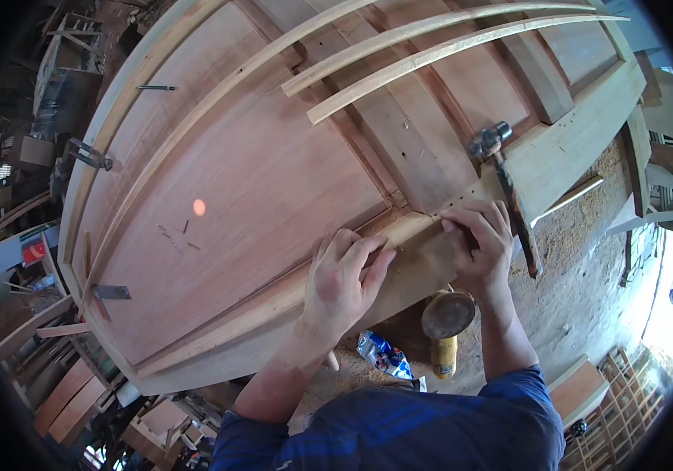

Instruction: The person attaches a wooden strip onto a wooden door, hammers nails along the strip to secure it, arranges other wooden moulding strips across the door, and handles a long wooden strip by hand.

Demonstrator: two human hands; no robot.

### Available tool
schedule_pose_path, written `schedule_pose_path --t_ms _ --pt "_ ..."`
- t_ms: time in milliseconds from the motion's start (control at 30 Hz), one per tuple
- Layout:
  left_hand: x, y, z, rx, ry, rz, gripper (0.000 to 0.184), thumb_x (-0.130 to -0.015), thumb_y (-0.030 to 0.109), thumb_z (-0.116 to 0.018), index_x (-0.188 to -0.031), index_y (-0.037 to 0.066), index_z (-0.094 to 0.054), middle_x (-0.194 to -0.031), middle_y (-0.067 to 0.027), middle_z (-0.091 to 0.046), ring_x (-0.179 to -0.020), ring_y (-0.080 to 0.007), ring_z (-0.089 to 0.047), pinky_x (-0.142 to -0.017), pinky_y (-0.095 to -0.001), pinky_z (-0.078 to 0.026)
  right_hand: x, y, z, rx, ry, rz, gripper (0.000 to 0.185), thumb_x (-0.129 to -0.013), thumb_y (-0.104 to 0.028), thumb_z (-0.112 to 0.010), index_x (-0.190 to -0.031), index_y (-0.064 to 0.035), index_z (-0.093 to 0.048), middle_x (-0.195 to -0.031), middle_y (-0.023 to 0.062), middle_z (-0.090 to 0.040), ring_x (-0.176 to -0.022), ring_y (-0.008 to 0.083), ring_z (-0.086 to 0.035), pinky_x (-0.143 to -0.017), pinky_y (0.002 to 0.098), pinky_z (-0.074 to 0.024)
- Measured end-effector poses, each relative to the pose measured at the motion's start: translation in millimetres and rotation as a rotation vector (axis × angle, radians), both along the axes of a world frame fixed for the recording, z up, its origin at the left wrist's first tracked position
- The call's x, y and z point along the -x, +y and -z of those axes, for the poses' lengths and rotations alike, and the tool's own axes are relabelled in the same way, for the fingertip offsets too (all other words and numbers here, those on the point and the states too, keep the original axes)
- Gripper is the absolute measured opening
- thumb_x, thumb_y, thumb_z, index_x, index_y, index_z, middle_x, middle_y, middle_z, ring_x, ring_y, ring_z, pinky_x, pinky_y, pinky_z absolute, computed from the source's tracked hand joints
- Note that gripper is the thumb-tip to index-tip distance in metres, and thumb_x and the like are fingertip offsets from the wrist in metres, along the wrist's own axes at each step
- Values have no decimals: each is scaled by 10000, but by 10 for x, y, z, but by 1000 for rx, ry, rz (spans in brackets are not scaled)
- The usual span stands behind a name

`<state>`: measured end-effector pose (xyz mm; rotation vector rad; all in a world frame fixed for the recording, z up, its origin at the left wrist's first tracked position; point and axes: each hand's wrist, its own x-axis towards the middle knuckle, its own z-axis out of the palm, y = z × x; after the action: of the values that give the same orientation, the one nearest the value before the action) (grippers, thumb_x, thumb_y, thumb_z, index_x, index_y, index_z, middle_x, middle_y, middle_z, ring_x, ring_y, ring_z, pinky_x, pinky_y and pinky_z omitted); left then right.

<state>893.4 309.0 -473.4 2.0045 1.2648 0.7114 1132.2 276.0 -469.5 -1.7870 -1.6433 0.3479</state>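
A pale wooden strip [266, 304] runs along the near edge of a large reddish wooden panel [250, 196]. My left hand [344, 279] is over this strip, its fingers curled toward the thumb; anything in them is hidden. Farther right along the edge, my right hand [479, 239] has its thumb and forefinger brought close together, beside a row of small dark marks in the wood. What it pinches, if anything, is too small to make out. Just right of that hand, a hammer [513, 188] lies across the edge, its handle pointing toward me.
Curved wooden strips [431, 59] cross the panel's far part. A clamp [91, 155], a pen [157, 88] and a try square [111, 292] are on the left side. Below the edge are a yellow can [444, 357], a round lid-like object [448, 314] and a blue packet [384, 355].
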Motion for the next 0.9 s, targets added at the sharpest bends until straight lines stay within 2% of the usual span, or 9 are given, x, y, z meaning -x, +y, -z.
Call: schedule_pose_path --t_ms 233,533,900 --pt "-3 53 -52 29 71 31 234 -889 164 -918 -1069 95 -786 -880 -50 -662 -806 -248 -650 -781 -418 -486 -23 28 1 57 -43 -18 232 -830 -29 -862 -1036 -131 -827 -968 52 -703 -891 277 -651 -795 409 -515" --pt "4 31 -40 31 136 52 270 -892 220 -921 -1106 113 -796 -908 -25 -653 -815 -233 -618 -790 -412 -464 -45 20 5 86 -37 -25 253 -820 -32 -878 -1049 -132 -833 -967 48 -691 -869 266 -637 -764 401 -499" --pt "-5 2 -55 15 172 48 252 -905 217 -911 -1107 114 -799 -938 -11 -665 -831 -221 -621 -811 -406 -457 -55 18 19 79 -17 -27 280 -805 -29 -885 -1060 -134 -835 -960 42 -680 -864 260 -627 -762 399 -492"
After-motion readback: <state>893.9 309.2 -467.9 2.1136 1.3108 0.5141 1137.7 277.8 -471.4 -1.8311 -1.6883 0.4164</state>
